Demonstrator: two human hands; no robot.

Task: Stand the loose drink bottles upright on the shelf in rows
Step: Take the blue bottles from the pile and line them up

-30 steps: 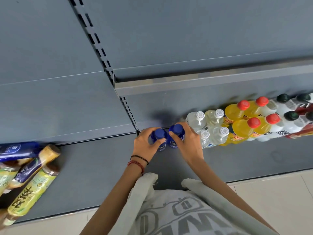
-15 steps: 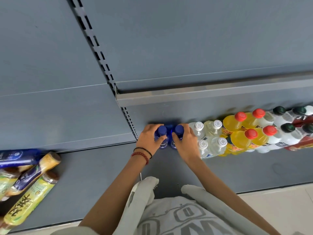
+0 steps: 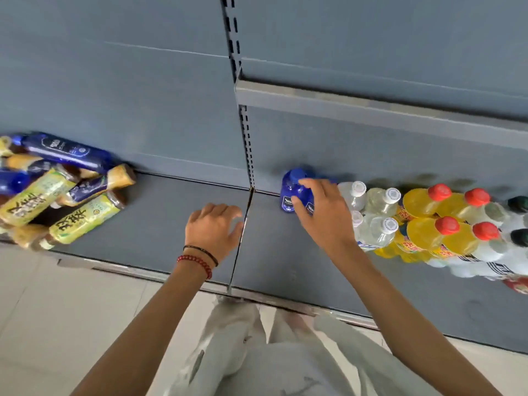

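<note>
Two blue bottles with blue caps stand upright at the back of the grey shelf [image 3: 160, 224]. The left blue bottle [image 3: 290, 191] stands free. My right hand [image 3: 323, 215] wraps around the right blue bottle [image 3: 310, 205], hiding most of it. My left hand [image 3: 214, 227] hovers over the shelf to the left of them, fingers apart and holding nothing. At the far left a pile of loose bottles lies on its side: a blue one [image 3: 65, 151] and yellow-green tea bottles [image 3: 85, 221].
Right of the blue bottles stand rows of clear bottles with white caps [image 3: 380, 201], yellow bottles with red caps [image 3: 425, 202] and white bottles with dark caps [image 3: 517, 207]. An upper shelf edge [image 3: 371, 107] overhangs them. A slotted post [image 3: 245, 138] divides the back panel.
My left hand has let go of the left blue bottle and pulled back to the left. My right hand stays on the right blue bottle. The view has swung left toward the pile.
</note>
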